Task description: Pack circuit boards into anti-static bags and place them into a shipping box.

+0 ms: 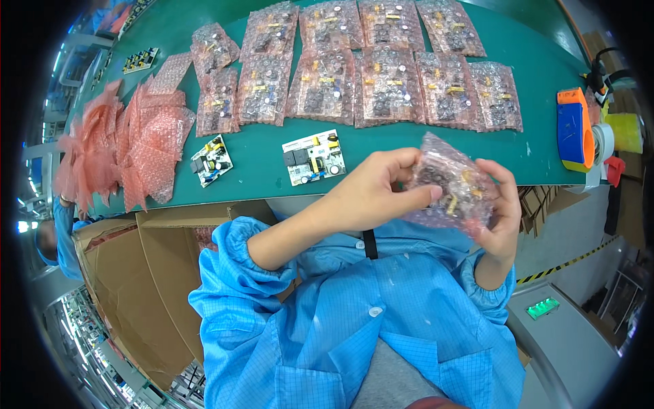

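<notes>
Grip: left hand [385, 192] and right hand [502, 213] clasp the bubble-wrapped board [461, 183], three o'clock; light edge pressure seems wisest.

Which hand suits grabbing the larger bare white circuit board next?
Probably the left hand, nearer that bare white circuit board; both it and the right hand hold the pink bubble-wrap pouch.

Light-blue work coat [426, 293], fine dark grid pattern, lower centre of frame. Gathered cuffs [240, 237]. Round pale button [375, 311]; black strip [370, 244] above it. Grey shirt [385, 375] in open collar [409, 353], bottom edge.
</notes>
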`<state>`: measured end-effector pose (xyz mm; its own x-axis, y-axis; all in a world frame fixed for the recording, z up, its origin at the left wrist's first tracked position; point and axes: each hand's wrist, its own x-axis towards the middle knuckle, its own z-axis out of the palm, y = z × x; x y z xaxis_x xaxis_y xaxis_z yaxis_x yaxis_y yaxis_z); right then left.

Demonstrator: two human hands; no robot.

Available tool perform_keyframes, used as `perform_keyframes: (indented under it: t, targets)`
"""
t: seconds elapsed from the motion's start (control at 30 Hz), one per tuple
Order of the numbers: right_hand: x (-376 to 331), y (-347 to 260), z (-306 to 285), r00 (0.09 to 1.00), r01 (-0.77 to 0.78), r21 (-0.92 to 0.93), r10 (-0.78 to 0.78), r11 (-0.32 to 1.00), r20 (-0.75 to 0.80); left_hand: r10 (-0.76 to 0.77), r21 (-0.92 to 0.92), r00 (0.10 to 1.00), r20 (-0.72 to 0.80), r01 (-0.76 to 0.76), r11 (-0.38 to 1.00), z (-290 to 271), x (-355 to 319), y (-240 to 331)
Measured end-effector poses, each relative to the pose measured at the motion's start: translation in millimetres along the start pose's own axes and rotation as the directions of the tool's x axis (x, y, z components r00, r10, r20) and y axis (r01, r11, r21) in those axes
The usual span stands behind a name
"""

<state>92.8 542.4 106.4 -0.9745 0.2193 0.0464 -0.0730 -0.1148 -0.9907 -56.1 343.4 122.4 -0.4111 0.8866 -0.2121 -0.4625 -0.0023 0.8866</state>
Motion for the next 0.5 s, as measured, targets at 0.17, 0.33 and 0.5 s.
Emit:
perform_keyframes:
  t: [0.17,0.33,0.5]
  targets:
    - [11.8,-1.7,14.3,0.971,0.106,-0.123,-0.130,0.987,-0.200,0.108,-0.056,0.993,-0.037,-0.110,0.992,-8.3,1.0,-2.5]
    - [22.4,0.9,15.7,0.944,0.182,-0.008,-0.177,0.983,-0.279,0.155,-0.209,0.973,-0.169,-0.189,0.959,-1.8,3.3,1.9]
    - [20.9,19.4,55.3,0.997,0.045,0.213,-0.031,0.976,-0.069,0.157,-0.075,0.980,-0.124,-0.167,0.983,3.8,1.2,-5.0]
